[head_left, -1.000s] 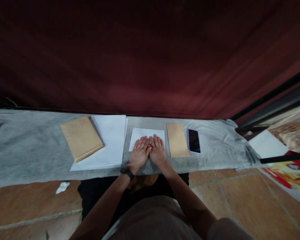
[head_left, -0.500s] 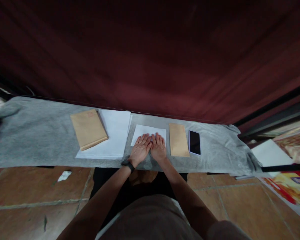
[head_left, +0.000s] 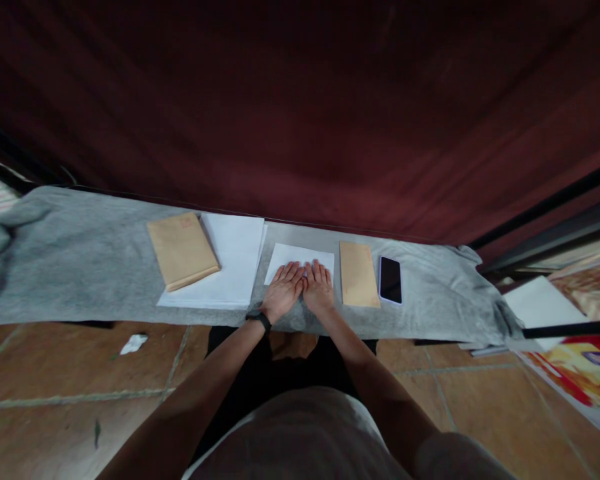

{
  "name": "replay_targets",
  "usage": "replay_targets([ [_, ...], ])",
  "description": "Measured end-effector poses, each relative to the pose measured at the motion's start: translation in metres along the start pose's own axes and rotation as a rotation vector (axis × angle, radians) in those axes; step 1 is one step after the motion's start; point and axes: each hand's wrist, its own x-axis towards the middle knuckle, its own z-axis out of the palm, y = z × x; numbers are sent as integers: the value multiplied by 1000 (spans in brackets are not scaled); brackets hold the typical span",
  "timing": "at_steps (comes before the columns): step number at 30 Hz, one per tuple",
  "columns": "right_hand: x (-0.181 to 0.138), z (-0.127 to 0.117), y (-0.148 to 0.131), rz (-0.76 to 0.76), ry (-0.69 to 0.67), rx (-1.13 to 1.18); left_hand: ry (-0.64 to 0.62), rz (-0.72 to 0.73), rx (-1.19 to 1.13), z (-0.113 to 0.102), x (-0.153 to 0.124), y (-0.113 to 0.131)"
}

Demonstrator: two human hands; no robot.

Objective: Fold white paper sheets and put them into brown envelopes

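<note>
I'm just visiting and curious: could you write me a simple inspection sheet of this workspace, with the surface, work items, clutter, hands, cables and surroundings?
Surface: grey cloth, wrinkled toward both ends.
Work items: small white sheet under the hands; brown envelope to its right; brown packet partly on larger white sheets to its left.
Clutter: phone right of the envelope, screen dark; white scrap on the floor.
Hands: left hand, with a dark wristband, and right hand both flat on the small sheet.
Cables: thin pale curved strand at far left; cannot tell what it is.
Surroundings: dark red backdrop, tiled floor, colourful printed item at right.
</note>
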Motion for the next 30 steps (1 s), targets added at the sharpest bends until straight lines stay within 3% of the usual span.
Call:
replay_targets([
  [24,-3,-2,7,-1,29,-35,8,-44,20,5,0,4],
  [30,-3,-2,12,-9,36,-38,12,-114,20,8,0,6],
])
